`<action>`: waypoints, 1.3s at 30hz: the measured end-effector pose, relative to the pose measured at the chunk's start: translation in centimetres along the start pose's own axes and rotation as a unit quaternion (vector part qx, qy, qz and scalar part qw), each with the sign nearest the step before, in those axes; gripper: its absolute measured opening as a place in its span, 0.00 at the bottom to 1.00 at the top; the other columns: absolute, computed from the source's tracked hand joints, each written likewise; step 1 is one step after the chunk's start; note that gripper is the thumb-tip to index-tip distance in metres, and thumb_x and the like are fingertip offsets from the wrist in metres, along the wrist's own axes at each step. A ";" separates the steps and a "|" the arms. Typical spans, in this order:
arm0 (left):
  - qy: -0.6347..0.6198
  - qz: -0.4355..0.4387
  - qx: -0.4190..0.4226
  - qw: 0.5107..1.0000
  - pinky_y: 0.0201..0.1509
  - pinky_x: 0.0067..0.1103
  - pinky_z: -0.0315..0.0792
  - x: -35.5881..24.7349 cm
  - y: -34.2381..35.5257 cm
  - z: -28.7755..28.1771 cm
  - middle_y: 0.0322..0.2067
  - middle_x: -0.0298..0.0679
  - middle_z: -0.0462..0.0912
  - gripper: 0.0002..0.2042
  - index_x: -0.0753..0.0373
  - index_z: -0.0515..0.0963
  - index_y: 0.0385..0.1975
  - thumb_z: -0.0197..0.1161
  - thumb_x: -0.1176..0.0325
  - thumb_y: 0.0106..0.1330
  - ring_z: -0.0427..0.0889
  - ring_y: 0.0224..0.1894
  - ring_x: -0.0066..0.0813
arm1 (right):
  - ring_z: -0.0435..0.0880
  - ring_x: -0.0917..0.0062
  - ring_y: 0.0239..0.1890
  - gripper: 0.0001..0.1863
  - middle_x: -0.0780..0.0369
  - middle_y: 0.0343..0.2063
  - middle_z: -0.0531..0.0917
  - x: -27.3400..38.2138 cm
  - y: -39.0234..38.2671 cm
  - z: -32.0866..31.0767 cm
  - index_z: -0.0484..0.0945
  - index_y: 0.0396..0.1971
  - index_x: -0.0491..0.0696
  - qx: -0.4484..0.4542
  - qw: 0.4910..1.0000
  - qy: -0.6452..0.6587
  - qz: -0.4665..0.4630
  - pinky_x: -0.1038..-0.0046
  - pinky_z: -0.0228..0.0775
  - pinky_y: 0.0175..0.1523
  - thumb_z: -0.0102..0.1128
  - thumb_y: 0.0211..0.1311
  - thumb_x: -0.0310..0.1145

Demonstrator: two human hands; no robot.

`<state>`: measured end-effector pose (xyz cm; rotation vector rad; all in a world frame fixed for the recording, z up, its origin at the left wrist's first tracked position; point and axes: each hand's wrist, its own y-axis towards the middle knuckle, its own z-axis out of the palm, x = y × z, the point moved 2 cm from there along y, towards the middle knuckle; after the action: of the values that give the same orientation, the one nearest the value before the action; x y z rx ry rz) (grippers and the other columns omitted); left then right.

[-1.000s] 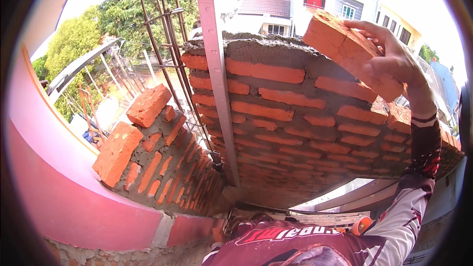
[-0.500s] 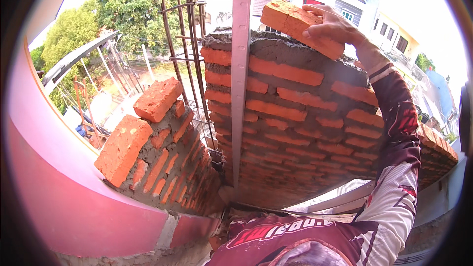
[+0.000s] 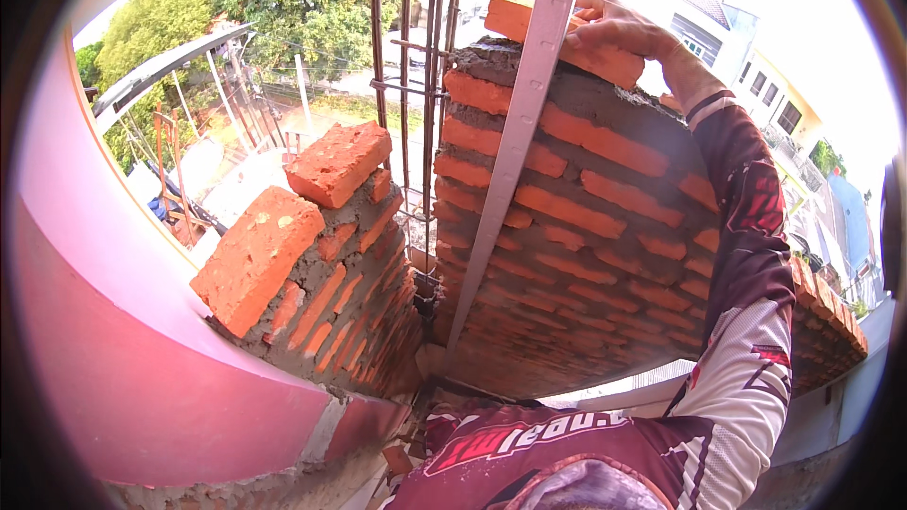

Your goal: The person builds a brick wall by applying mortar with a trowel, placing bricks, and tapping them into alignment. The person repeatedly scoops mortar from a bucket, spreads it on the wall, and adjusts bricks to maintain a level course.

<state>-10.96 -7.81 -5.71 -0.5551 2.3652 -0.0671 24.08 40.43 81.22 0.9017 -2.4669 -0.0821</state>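
My right hand reaches up to the top of the brick wall and is closed around an orange brick. That brick lies along the grey mortar on the top course, near the wall's left end. The upright metal bar crosses in front of it, hiding part of its length, and the brick's left end shows beyond the bar. My fingers grip its upper edge; the fingertips are partly hidden behind the brick and bar. My left hand is out of view.
Left of the corner stands a stepped brick wall with two loose-looking bricks on top, an upper one and a lower one. Vertical steel rebar rises in the gap. A pink curved wall borders the left side.
My right hand has brought the brick leftward and down, so it now passes behind the metal bar and sits lower against the mortar. The whole view has shifted and tilted.
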 end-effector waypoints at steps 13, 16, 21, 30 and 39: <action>-0.014 0.005 -0.024 1.000 0.31 0.39 0.61 1.1 -0.3 -0.8 0.22 0.52 0.70 0.09 0.70 0.67 0.21 0.55 0.72 0.60 0.73 0.26 0.39 | 0.83 0.66 0.54 0.48 0.51 0.49 0.85 0.0 0.9 0.3 0.75 0.61 0.38 0.059 0.998 0.005 -0.016 0.64 0.73 0.62 0.72 0.48 0.62; -0.026 0.015 -0.035 0.999 0.31 0.39 0.60 1.5 -0.4 -1.3 0.22 0.52 0.70 0.10 0.70 0.67 0.20 0.54 0.72 0.60 0.72 0.25 0.39 | 0.76 0.62 0.64 0.48 0.49 0.61 0.77 -0.3 -0.1 -0.6 0.73 0.66 0.41 0.066 0.997 0.033 -0.022 0.59 0.68 0.68 0.67 0.52 0.63; -0.053 0.043 -0.051 0.996 0.30 0.40 0.59 2.5 -0.4 -2.1 0.20 0.52 0.69 0.11 0.70 0.66 0.18 0.54 0.72 0.60 0.72 0.24 0.40 | 0.74 0.56 0.67 0.54 0.48 0.64 0.75 -1.0 -3.9 -1.5 0.70 0.71 0.46 0.032 0.997 -0.071 0.005 0.54 0.62 0.73 0.71 0.41 0.59; -0.091 0.111 -0.095 0.985 0.28 0.42 0.56 0.8 0.4 -1.9 0.19 0.56 0.69 0.12 0.71 0.64 0.15 0.52 0.72 0.58 0.68 0.21 0.45 | 0.83 0.70 0.55 0.51 0.54 0.53 0.85 -2.1 -4.5 0.2 0.73 0.68 0.43 -0.008 1.000 -0.009 -0.005 0.68 0.73 0.64 0.71 0.44 0.58; -0.087 0.099 -0.026 0.991 0.36 0.36 0.68 1.5 0.8 -1.6 0.25 0.51 0.76 0.08 0.68 0.73 0.20 0.57 0.71 0.58 0.77 0.32 0.44 | 0.84 0.70 0.52 0.50 0.54 0.51 0.85 -1.8 -3.6 0.8 0.76 0.65 0.42 -0.018 1.000 -0.012 -0.014 0.68 0.75 0.62 0.71 0.43 0.59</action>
<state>-13.29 -7.89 -5.61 -0.3350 2.2430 0.1287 27.03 38.66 78.91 0.9268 -2.4677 -0.1476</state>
